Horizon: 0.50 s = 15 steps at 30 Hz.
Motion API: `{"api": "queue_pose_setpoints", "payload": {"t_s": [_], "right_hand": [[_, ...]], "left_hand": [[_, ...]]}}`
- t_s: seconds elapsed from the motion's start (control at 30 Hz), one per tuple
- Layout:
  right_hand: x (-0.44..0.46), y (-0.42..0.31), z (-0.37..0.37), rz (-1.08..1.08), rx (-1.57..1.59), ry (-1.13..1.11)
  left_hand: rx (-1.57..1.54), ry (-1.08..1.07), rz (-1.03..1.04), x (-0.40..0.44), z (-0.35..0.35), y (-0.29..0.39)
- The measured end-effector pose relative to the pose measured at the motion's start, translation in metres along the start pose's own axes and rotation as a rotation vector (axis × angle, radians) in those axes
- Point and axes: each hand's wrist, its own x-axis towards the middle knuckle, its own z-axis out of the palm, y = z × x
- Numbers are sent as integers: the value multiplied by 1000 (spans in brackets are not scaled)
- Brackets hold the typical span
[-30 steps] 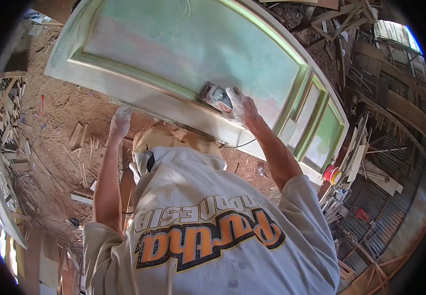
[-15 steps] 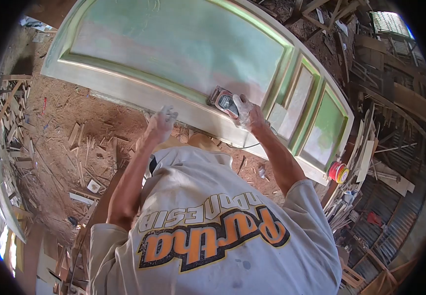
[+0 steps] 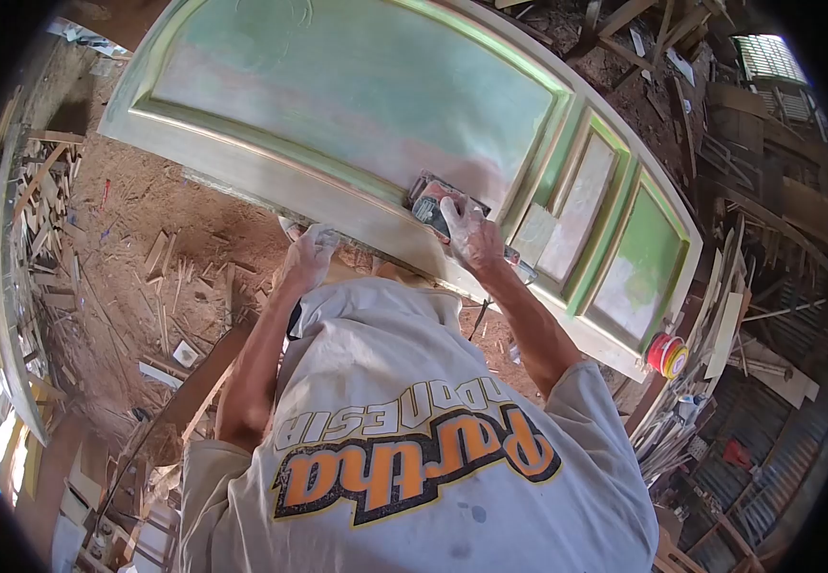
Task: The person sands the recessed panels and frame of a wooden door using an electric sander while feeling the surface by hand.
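Observation:
A red and dark power sander (image 3: 430, 202) rests on the lower right of the large green-tinted recess in a framed wooden panel (image 3: 357, 86). My right hand (image 3: 472, 232), dusty white, is wrapped round the sander's body. My left hand (image 3: 311, 252) is at the panel's near edge, its fingers curled against the rim; whether it pinches anything there is too small to tell. A thin cord (image 3: 480, 318) hangs below my right wrist. Two smaller green and pale recesses fill the panel's right end.
Wood scraps (image 3: 170, 277) litter the dirt floor on the left. At the panel's right corner stands a red and yellow can (image 3: 667, 354). Stacked wood strips (image 3: 710, 382) lie beyond it. A curved pale board (image 3: 3, 315) stands at the far left.
My left hand has come in from the left, lifted, then lowered to the panel's near edge. The sander, held in my right hand, has shifted slightly right and turned.

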Motion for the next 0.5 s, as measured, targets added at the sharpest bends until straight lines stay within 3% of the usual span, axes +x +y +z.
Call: {"api": "queue_pose_setpoints", "payload": {"t_s": [0.17, 0.3, 0.5], "right_hand": [[17, -24, 5, -100, -39, 111], [34, -57, -14, -1, -40, -32], [63, -84, -11, -6, -66, -14]], "left_hand": [[-64, 61, -76, 6, -12, -29], [-126, 121, -56, 10, -32, -44], [-127, 104, -105, 21, -73, -78]]}}
